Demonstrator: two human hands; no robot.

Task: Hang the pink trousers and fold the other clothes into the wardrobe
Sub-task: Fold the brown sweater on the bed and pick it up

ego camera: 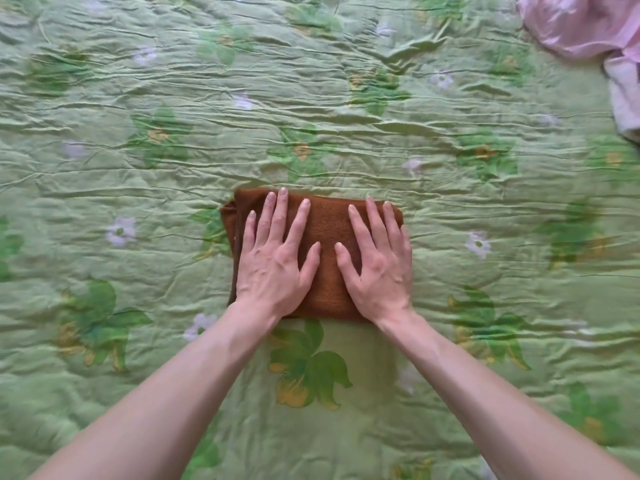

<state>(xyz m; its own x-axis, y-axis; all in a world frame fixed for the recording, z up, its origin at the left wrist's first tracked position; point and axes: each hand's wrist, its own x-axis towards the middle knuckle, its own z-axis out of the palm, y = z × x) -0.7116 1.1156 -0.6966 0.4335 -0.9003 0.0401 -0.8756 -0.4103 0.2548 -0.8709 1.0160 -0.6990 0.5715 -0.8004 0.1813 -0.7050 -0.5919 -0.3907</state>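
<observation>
Both forearms reach to the folded brown garment [325, 233] lying mid-way on the green bedspread [138, 133], left hand [273, 261] and right hand [377, 261] flat, fingers spread, gripping nothing; press evenly outward to set creases, pink trousers [585, 26] far beyond its right corner.

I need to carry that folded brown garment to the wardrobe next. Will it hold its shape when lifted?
Probably not by itself: the brown garment looks soft and fleecy, so it would likely sag. Its layers show loose at the left edge and may unfold. It seems light.
</observation>
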